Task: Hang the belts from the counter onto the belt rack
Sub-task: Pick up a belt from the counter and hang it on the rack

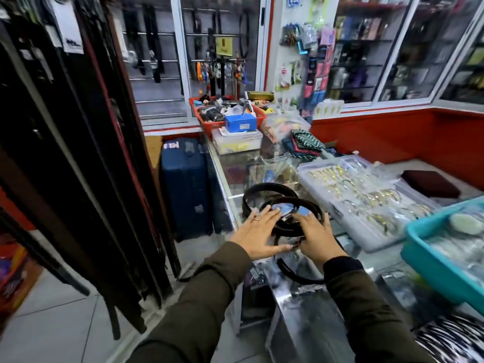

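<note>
Two coiled black belts lie on the glass counter (372,260): a nearer coiled belt (288,203) and a farther coiled belt (264,188) behind it. My right hand (318,238) curls over the near rim of the nearer coil and grips it. My left hand (258,233) is spread flat with fingers apart, its fingertips against the left side of that coil. A third black belt loop (290,271) hangs below my hands over the counter's edge. The belt rack (78,142), full of long dark hanging belts, stands at the left.
A clear case of watches (361,195) and a teal basket (445,258) sit to the right on the counter. Farther back are a red basket (209,124), a blue box (240,122) and folded cloth (305,144). A blue suitcase (184,187) stands on the floor.
</note>
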A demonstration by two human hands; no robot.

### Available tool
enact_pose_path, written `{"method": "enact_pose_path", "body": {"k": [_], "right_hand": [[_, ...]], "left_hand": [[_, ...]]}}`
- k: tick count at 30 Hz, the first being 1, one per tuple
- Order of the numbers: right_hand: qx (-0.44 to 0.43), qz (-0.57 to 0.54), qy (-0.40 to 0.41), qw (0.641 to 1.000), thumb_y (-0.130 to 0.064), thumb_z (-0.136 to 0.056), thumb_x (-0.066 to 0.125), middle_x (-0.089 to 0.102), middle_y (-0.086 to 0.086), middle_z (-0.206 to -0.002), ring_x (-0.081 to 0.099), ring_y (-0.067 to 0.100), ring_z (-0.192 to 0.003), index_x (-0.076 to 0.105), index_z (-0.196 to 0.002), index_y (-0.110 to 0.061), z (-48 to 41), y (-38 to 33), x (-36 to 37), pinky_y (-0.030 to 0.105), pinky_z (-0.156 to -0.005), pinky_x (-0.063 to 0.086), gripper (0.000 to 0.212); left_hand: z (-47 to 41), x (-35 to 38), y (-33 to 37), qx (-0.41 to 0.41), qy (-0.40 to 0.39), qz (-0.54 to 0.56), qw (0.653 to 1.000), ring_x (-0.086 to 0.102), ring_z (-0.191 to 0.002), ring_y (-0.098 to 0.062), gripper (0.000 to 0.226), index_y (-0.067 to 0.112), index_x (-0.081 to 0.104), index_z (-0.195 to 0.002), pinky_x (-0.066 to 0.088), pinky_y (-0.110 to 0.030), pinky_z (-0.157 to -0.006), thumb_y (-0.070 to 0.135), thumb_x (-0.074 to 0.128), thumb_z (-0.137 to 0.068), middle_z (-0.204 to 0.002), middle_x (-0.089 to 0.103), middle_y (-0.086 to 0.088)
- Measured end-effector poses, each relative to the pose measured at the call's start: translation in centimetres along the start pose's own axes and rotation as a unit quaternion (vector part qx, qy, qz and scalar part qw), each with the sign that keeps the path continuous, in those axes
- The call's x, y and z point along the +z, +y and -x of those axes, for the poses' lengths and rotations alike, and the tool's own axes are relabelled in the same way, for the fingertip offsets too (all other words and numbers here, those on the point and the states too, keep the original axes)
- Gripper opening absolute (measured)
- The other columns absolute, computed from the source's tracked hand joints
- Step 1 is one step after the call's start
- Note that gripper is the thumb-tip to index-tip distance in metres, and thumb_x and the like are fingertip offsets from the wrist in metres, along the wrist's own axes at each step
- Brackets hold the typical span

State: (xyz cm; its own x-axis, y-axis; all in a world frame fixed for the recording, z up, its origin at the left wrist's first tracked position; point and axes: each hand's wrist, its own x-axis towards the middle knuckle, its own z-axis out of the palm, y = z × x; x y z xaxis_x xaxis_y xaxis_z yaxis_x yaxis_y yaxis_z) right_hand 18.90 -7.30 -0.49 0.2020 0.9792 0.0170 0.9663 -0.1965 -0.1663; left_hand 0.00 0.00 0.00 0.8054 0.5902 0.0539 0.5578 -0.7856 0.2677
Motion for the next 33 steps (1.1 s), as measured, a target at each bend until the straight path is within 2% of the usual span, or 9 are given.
{"method": "enact_pose_path", "body": {"k": [2,4,7,11,14,17,25,30,33], "right_hand": [[-0.013,0.024,-0.044,0.999,-0.013,-0.088,0.060,0.037,0.006,-0.160,0.019,0.024,-0.157,0.029,-0.156,-0.017,0.0,0.3,-0.4,0.055,-0.126,-0.003,0.074],[-0.021,0.021,-0.044,0.999,-0.007,-0.088,0.056,0.048,0.008,-0.152,0.028,0.026,-0.152,0.041,-0.150,-0.017,-0.1,0.7,-0.4,0.053,-0.126,0.000,0.065],[-0.029,0.035,-0.013,0.999,-0.002,-0.088,0.052,0.069,0.008,-0.129,0.052,0.029,-0.133,0.063,-0.133,-0.019,-0.2,1.2,-0.6,0.044,-0.126,0.006,0.049],[-0.016,0.003,0.004,1.000,-0.009,-0.089,0.062,0.075,0.008,-0.121,0.060,0.031,-0.123,0.071,-0.126,-0.024,0.0,1.8,-1.4,0.035,-0.118,0.028,0.040],[-0.007,-0.021,0.009,1.000,-0.017,-0.090,0.066,0.076,0.006,-0.118,0.063,0.030,-0.118,0.073,-0.123,-0.028,0.4,1.6,-2.3,0.038,-0.096,0.050,0.035],[-0.008,-0.003,0.030,1.000,-0.022,-0.089,0.068,0.077,0.004,-0.114,0.069,0.029,-0.110,0.074,-0.120,-0.032,0.4,1.0,-4.0,0.039,-0.085,0.057,0.032],[-0.097,0.002,0.093,0.991,-0.033,-0.091,0.069,0.075,-0.001,-0.124,0.067,0.023,-0.119,0.067,-0.131,-0.036,-2.0,-5.6,-7.3,0.036,-0.088,0.055,0.040],[-0.170,-0.038,0.080,0.982,-0.035,-0.091,0.069,0.075,-0.001,-0.122,0.067,0.025,-0.117,0.067,-0.131,-0.035,-3.7,-12.1,-7.3,0.038,-0.086,0.054,0.040],[-0.205,-0.106,0.070,0.970,-0.033,-0.091,0.070,0.078,0.000,-0.112,0.070,0.024,-0.109,0.073,-0.121,-0.028,-4.4,-15.4,-6.7,0.034,-0.075,0.050,0.030]], "left_hand": [[-0.8,0.4,0.9,0.016,-0.040,-0.025,0.999,0.000,-0.160,-0.020,0.096,0.014,0.010,-0.164,-0.005,-0.046,-0.129,0.069,0.048,-0.094,-0.172,0.011,-0.003],[-1.7,0.8,1.6,0.015,-0.054,-0.035,0.998,0.008,-0.159,-0.023,0.090,0.012,0.017,-0.162,-0.001,-0.046,-0.129,0.059,0.054,-0.095,-0.170,0.020,-0.006],[-2.8,0.8,2.1,0.019,-0.039,-0.072,0.997,0.034,-0.148,-0.029,0.069,0.011,0.036,-0.155,0.014,-0.047,-0.126,0.038,0.056,-0.095,-0.153,0.044,-0.011],[-3.4,0.5,2.6,0.019,-0.004,-0.097,0.995,0.054,-0.123,-0.034,0.042,0.010,0.055,-0.138,0.037,-0.043,-0.111,0.019,0.055,-0.097,-0.130,0.059,-0.012],[-3.5,0.3,2.5,0.023,0.033,-0.083,0.996,0.054,-0.122,-0.035,0.037,0.009,0.057,-0.135,0.040,-0.042,-0.103,0.012,0.051,-0.099,-0.129,0.061,-0.013],[-3.3,-0.5,2.2,0.037,0.083,-0.086,0.992,0.053,-0.122,-0.033,0.035,0.009,0.057,-0.134,0.042,-0.040,-0.102,0.012,0.048,-0.100,-0.128,0.061,-0.012],[0.8,-6.5,-2.5,0.060,0.198,-0.092,0.974,0.057,-0.118,-0.030,0.038,0.011,0.063,-0.129,0.042,-0.040,-0.108,0.014,0.054,-0.092,-0.122,0.065,-0.009],[6.3,-9.2,-6.9,-0.017,0.236,-0.079,0.968,0.045,-0.141,-0.025,0.043,0.023,0.061,-0.133,0.025,-0.047,-0.125,0.015,0.057,-0.091,-0.134,0.061,0.001],[9.7,-10.0,-8.8,-0.084,0.323,-0.039,0.942,0.037,-0.147,-0.025,0.051,0.028,0.053,-0.142,0.029,-0.047,-0.124,0.021,0.063,-0.093,-0.143,0.055,0.004]]}}
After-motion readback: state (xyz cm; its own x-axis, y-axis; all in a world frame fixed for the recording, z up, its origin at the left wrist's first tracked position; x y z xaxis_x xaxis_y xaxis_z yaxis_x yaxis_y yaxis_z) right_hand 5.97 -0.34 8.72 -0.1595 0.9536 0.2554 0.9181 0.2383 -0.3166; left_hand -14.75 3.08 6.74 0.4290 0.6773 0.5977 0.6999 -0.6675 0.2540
